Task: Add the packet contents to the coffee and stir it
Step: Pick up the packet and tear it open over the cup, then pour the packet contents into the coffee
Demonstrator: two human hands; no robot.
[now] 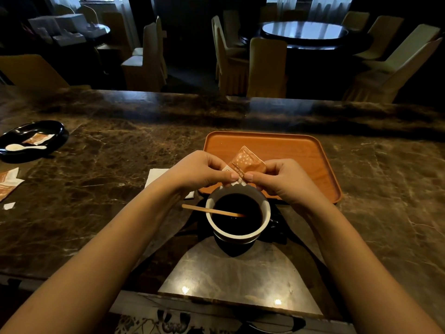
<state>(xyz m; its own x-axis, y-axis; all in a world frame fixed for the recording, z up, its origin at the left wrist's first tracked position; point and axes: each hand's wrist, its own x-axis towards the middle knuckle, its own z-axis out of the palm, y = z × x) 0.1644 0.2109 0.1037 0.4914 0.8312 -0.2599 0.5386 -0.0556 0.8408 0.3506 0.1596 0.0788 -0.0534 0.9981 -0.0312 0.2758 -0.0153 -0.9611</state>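
Coffee point(237, 214) fills a white-rimmed cup point(263, 225) near the front of the marble tabletop point(120, 189), dark and almost to the brim. A wooden stirrer point(212, 210) leans in it, its far end sunk in the liquid and its near end sticking out over the left rim. Just above the cup's far edge, both hands pinch an orange packet point(246, 162) between thumbs and fingertips: the left hand point(199, 171) grips its lower left corner, the right hand point(286, 179) its lower right part, thumbs nearly meeting. The packet stands tilted, its top pointing away; whether it is torn open I cannot tell. Behind the hands lies an orange tray point(301, 150), and a white napkin point(155, 175) shows under the left wrist. Far left sit a black dish point(14, 136) with a white spoon point(24, 147) and another packet, plus more packets point(7, 182) at the edge. Beyond the tabletop stand covered chairs point(266, 66) and a round table point(304, 31).
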